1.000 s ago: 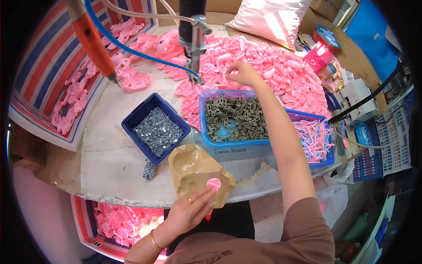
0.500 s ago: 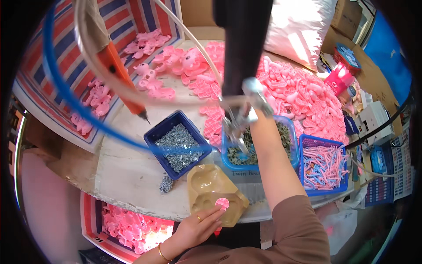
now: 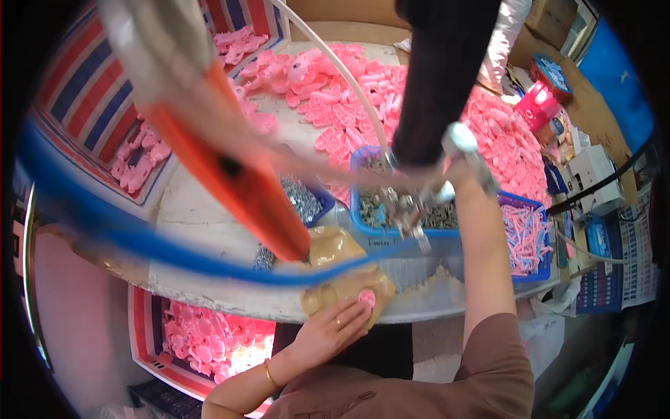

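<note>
My left hand (image 3: 336,325) lies with its fingers together over the near side of a tan moulded block (image 3: 331,244) with rounded hollows. The fingertips press on a small round pink plastic piece (image 3: 366,298) there; my thumb is hidden. My right arm reaches forward past a blue tray of small dark metal parts (image 3: 447,222). Metal fittings on a black post cover most of my right hand (image 3: 473,183), so its fingers do not show. An orange electric screwdriver (image 3: 241,181) hangs at an angle, blurred, its tip near the block's left edge.
Small screws fill a dark blue bin (image 3: 301,199), partly behind the screwdriver. Pink plastic parts (image 3: 342,91) are heaped at the back. At right stands a blue basket of pink and blue sticks (image 3: 523,237). A blurred blue hose (image 3: 160,244) crosses in front. A striped box (image 3: 143,335) sits below left.
The orange screwdriver has swung nearer and to the right, toward the tan block. My right forearm has shifted right in the picture. My left hand stays on the pink piece.
</note>
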Demonstrator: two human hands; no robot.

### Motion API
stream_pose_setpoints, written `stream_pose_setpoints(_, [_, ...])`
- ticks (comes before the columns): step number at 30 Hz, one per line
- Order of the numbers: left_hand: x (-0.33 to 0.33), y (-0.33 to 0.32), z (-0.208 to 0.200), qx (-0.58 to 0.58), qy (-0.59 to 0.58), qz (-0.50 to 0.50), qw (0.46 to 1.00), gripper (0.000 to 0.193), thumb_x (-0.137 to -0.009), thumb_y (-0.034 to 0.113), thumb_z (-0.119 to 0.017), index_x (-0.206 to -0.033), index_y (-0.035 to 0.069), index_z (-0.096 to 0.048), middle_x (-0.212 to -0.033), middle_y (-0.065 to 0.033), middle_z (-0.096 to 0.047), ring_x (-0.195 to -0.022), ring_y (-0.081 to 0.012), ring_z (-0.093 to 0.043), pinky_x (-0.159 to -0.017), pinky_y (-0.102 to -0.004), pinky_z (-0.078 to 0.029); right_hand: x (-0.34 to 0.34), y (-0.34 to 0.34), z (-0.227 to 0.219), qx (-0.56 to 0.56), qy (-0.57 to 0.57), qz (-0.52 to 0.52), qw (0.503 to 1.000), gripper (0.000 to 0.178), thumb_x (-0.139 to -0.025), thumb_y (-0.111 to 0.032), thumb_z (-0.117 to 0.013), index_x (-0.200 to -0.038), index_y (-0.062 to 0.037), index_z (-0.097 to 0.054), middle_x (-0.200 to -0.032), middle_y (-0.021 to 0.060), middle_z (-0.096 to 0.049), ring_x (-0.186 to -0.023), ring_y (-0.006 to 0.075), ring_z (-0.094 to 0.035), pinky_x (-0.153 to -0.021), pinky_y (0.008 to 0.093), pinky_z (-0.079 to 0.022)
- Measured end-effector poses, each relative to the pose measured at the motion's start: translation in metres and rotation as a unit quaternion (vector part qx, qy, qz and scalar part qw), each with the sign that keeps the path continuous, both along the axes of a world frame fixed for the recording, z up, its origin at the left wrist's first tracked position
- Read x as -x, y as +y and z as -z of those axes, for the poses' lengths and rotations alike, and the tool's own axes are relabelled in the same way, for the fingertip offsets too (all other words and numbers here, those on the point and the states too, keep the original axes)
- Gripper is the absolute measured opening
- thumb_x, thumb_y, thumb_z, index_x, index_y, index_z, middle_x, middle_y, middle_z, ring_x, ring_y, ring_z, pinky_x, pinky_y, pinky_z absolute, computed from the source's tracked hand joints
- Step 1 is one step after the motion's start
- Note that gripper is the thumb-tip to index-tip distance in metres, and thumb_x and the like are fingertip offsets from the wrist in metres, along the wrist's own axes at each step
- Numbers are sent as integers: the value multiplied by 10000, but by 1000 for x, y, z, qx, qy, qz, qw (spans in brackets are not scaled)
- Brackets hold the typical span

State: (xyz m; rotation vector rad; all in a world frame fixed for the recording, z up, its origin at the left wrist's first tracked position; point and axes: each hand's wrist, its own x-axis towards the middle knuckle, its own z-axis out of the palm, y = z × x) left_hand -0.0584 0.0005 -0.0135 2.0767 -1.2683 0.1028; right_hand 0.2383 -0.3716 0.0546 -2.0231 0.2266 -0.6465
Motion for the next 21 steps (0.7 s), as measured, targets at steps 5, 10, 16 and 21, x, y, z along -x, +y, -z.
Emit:
stream_pose_setpoints(5, [5, -15, -3, -22, 23, -48, 998, 424, -820, 133, -720, -1222, 35, -627, -1203, -119, -612, -1075, -314, -610, -844, -396, -528, 101, 12, -27, -114, 130, -180, 968, 306, -917, -208, -656, -1156, -19, -629, -919, 89, -696, -784, 146, -694, -675, 256, -552])
stream_pose_setpoints(10, [3, -13, -8, -33, -19, -94, 995, 419, -824, 127, -706, -1219, 25, -613, -1265, -114, -576, -1128, -297, -562, -914, -394, -500, 183, 73, -38, -60, 280, -340, 896, 291, -913, -163, -659, -1159, -38, -570, -863, 42, -668, -744, 116, -660, -677, 253, -541])
stream_pose_setpoints(16, [7, 20, -3, 32, -69, -22, 997, 380, -754, 53, -749, -1125, 60, -667, -1223, -89, -624, -1067, -274, -615, -864, -381, -536, 234, 140, 11, -69, 243, -405, 879, 224, -891, -150, -683, -1059, -29, -598, -831, 55, -668, -724, 134, -663, -658, 284, -545])
stream_pose_setpoints(21, [4, 69, -9, 48, -104, -26, 993, 341, -747, 52, -764, -1079, 79, -689, -1183, -84, -649, -1052, -266, -627, -876, -380, -552, 238, 202, 36, 195, 182, -430, 863, 233, -882, -249, -698, -993, -47, -663, -847, 108, -705, -816, 251, -710, -830, 355, -548])
